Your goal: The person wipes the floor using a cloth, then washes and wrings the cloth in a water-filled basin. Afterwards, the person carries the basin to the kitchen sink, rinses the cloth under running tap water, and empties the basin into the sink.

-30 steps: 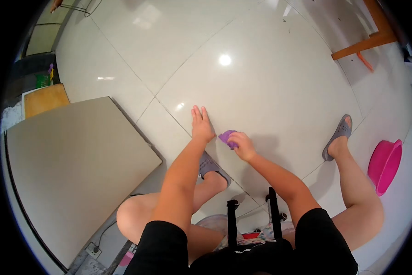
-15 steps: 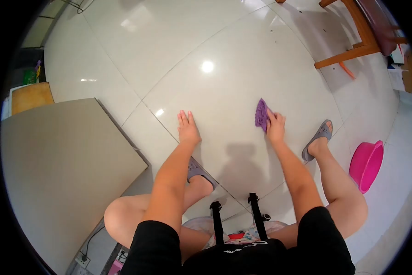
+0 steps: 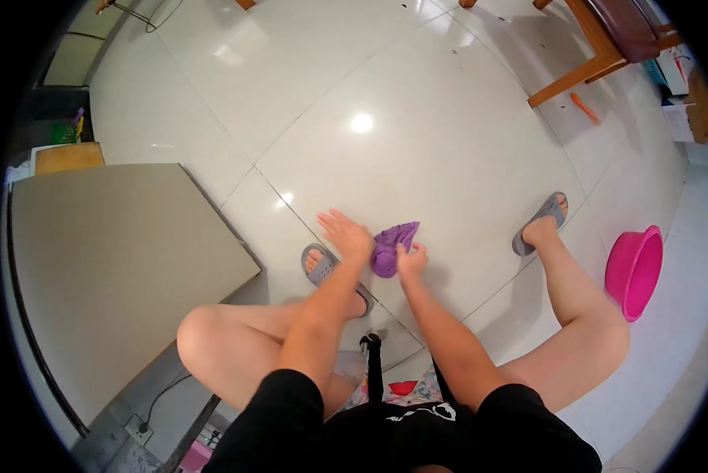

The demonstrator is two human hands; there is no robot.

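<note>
A crumpled purple cloth (image 3: 392,246) hangs between my two hands in the middle of the head view. My right hand (image 3: 412,260) is closed on the cloth's right side, thumb up against the fabric. Just left of the cloth is my left hand (image 3: 347,235), its fingers stretched out and slightly blurred. Whether its wrist side touches the cloth I cannot tell. Both hands are over the glossy tiled floor (image 3: 330,150), close to the grey slipper (image 3: 319,266) on my left foot.
A pink basin (image 3: 623,272) stands on the right, past my other grey slipper (image 3: 533,229). A wooden chair (image 3: 578,77) is at the upper right, with an orange strip (image 3: 585,109) on the floor beside it. A large beige panel (image 3: 125,260) fills the left side.
My right hand has brought the cloth from the right toward me and to the left. My left hand has shifted right and nearer, leaving its flat pose on the floor.
</note>
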